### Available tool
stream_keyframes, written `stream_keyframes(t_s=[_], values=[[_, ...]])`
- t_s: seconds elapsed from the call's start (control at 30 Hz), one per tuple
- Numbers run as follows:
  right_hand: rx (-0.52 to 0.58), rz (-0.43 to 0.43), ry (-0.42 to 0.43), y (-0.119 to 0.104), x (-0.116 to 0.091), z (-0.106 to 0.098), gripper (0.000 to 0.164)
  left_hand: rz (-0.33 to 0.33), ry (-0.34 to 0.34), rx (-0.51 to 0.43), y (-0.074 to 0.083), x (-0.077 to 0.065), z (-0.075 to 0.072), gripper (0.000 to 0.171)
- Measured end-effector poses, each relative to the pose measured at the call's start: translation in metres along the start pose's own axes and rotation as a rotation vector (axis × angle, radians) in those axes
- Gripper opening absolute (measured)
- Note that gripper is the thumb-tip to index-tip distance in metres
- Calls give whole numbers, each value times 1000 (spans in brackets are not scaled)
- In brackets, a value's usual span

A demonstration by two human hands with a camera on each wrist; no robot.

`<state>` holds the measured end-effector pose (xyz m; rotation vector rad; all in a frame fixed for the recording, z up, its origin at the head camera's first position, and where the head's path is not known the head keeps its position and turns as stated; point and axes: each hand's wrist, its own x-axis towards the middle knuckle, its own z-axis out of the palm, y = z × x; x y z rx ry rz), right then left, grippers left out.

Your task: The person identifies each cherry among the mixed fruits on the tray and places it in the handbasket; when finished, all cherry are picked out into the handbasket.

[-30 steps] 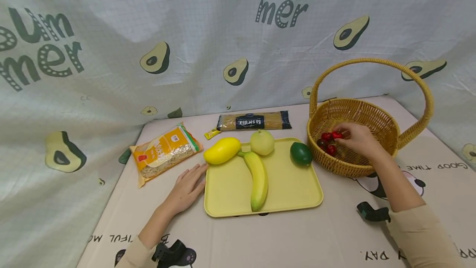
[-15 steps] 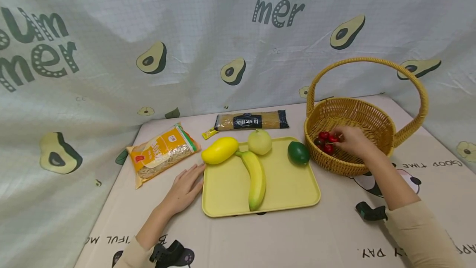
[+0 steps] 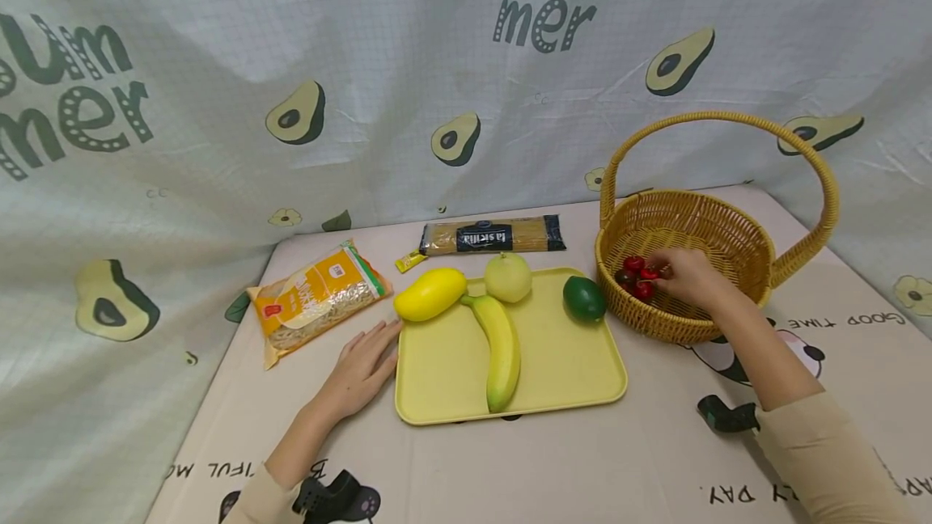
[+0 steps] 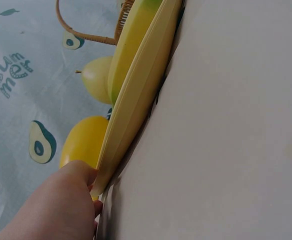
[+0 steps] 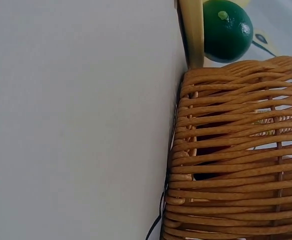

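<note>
Inside the left side of the wicker basket lie several dark red cherries. My right hand reaches over the basket's near rim, thumb and fingers pinching at one of the cherries. In the right wrist view, the basket's woven wall hides that hand. My left hand lies flat, fingers extended, its fingertips at the left edge of the yellow tray. The tray carries a banana, a yellow mango, a pale green round fruit and a dark green fruit.
An orange bag of grain lies left of the tray. Behind the tray are a pack of spaghetti and a small yellow packet. The basket's tall handle arches over it. A printed curtain hangs at the back.
The head view has shifted slightly. My right hand has moved very little among the cherries, and my left hand stays by the tray.
</note>
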<state>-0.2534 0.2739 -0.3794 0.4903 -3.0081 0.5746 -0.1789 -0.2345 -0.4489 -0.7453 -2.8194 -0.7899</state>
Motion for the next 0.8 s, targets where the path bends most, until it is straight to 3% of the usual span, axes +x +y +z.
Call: stream_keyframes(t_s=[0.4, 0.8], values=[[71, 21, 8, 1, -2, -4, 28, -4, -10, -4, 2, 1, 0, 49], [27, -16, 69, -7, -11, -11, 28, -29, -28, 11, 6, 5, 0, 49]])
